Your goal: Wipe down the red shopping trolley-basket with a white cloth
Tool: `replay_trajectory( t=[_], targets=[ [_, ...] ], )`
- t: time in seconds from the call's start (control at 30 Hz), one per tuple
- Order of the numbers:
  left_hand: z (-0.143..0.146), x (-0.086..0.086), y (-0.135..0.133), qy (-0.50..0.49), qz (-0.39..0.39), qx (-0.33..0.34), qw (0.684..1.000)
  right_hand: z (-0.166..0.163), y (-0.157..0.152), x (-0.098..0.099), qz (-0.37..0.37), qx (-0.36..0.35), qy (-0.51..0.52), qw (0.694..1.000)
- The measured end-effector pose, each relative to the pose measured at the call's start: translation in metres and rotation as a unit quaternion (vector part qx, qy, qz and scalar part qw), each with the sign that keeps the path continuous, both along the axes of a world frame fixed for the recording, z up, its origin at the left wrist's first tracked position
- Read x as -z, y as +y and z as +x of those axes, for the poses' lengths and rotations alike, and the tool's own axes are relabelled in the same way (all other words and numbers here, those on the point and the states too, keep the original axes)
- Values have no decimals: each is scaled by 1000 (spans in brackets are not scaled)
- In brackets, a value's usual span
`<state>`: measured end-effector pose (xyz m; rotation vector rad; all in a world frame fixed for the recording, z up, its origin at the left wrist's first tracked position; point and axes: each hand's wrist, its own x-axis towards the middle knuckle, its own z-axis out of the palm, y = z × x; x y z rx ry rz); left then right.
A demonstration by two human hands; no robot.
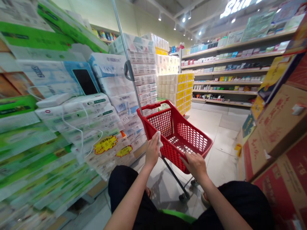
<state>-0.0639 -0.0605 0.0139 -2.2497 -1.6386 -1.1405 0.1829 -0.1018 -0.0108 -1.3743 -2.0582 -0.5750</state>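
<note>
A red plastic shopping cart (173,157) with a perforated basket stands on dark legs and casters before my knees. My left hand (152,150) presses a white wipe (160,144) against the near side of the basket, toward its handle end. The wipe is mostly covered by my fingers; whether it is cloth or paper I cannot tell. On the basket's near rim, farther right, rests my right hand (196,165), its fingers curled over the edge. The basket holds nothing that I can see. A metal pole (130,60) with a grey clip rises from the handle corner.
Stacked tissue packs (115,95) rise close on the left, with a phone (85,82) and white cable (81,134) on them. Cardboard boxes (271,127) are piled on the right. Stocked shelves (225,70) stand at the back, beyond the tiled floor (216,131).
</note>
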Motion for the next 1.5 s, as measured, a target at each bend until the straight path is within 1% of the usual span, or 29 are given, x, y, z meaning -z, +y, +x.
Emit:
replay_trajectory(
  t=[0.07,0.13,0.23,0.37,0.43,0.5,0.6,0.7,0.77,0.87,0.97,1.07,1.13,1.2,1.27,1.37,1.43,1.5],
  targets=[
    [5,-9,7,35,-14,20,999,-1,0,0,-2,1,1,1000],
    [13,-10,10,56,-23,17,998,-3,0,0,-2,-1,2,1000],
    [33,-1,0,70,-19,15,997,-4,1,1,2,-2,3,1000],
    [62,16,-32,94,-6,66,993,-4,1,2,-3,-7,7,1000],
    [68,20,-43,106,3,89,990,-4,-1,1,-13,-13,13,1000],
    [66,18,-44,127,6,104,986,0,-3,-2,-33,-27,11,999],
    [53,8,-32,152,1,109,982,14,-6,-13,-83,-74,-14,994],
    [37,-4,-15,146,-13,73,987,39,-4,-28,-118,-107,-24,987],
    [32,-9,-6,134,-25,42,990,55,2,-35,-132,-126,-21,983],
    [35,-8,-4,118,-32,22,992,71,14,-35,-160,-159,-27,974],
    [51,-1,-19,108,-28,43,993,73,22,-25,-153,-141,-32,978],
    [75,10,-47,110,-27,90,989,68,20,-16,-113,-119,-26,986],
    [89,17,-67,121,-30,126,984,63,16,-12,-102,-120,-21,987],
    [96,20,-80,134,-32,155,978,59,13,-10,-95,-116,-13,989],
    [94,20,-84,150,-29,174,973,55,11,-9,-86,-112,-4,990],
    [78,12,-75,176,-15,183,967,48,10,-8,-77,-109,7,991],
    [64,5,-64,181,-9,154,971,42,11,-6,-76,-104,12,992],
    [53,0,-54,173,-10,103,980,35,12,-5,-76,-98,15,992]
  ],
)
